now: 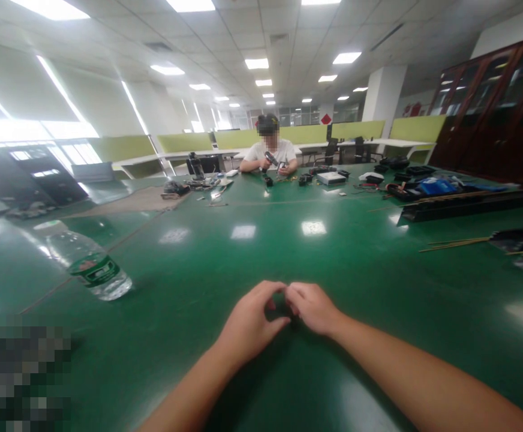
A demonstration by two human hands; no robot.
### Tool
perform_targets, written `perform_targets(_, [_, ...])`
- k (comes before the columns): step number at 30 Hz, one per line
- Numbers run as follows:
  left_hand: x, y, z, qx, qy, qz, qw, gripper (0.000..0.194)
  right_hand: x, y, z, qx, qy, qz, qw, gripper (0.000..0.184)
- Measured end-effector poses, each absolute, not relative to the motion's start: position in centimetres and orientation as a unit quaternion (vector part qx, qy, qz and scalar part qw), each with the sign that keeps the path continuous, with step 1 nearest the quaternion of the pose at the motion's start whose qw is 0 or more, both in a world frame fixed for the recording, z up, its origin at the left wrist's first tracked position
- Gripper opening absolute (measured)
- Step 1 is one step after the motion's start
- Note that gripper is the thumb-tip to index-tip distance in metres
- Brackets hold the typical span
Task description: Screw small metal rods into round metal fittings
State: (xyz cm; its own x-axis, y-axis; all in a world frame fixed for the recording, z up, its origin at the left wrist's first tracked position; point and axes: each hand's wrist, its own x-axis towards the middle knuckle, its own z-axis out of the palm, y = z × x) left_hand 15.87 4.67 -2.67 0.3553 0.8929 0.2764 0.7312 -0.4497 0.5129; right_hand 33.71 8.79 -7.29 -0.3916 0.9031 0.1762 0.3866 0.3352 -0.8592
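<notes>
A water bottle [95,271] stands on the green counter [176,264]. Right of the bottle, the left hand [253,318] is half-curled, thumb parted from fingers. Farther right of the bottle, the right hand [313,307] bends its fingers towards the left's fingertips. Whether either grasps something small, I cannot tell. Farthest right of it lie thin sticks [468,242].

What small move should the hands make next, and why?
Probably to ease the right hand slightly away from the left hand: their fingertips meet or nearly meet above the green tabletop, and whether anything is pinched there can't be made out. A small gap would likely show it.
</notes>
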Motion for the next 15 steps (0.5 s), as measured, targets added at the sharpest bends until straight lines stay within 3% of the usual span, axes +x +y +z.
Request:
perform_targets(5, [16.95, 6.01, -2.36, 0.804, 0.491, 0.281, 0.180, 0.033, 33.67, 8.62, -6.93, -0.429, -0.753, 0.371, 0.334, 0.036])
perform_targets(11, [16.58, 5.44, -2.41, 0.819, 0.521, 0.205, 0.127, 0.015, 33.62, 8.19, -6.91, -0.454, -0.782, 0.312, 0.292, 0.028])
perform_targets(15, [16.51, 5.23, -2.64, 0.824, 0.528, 0.182, 0.097, 0.020, 33.61, 8.09, -7.24, -0.444, -0.786, 0.315, 0.292, 0.027])
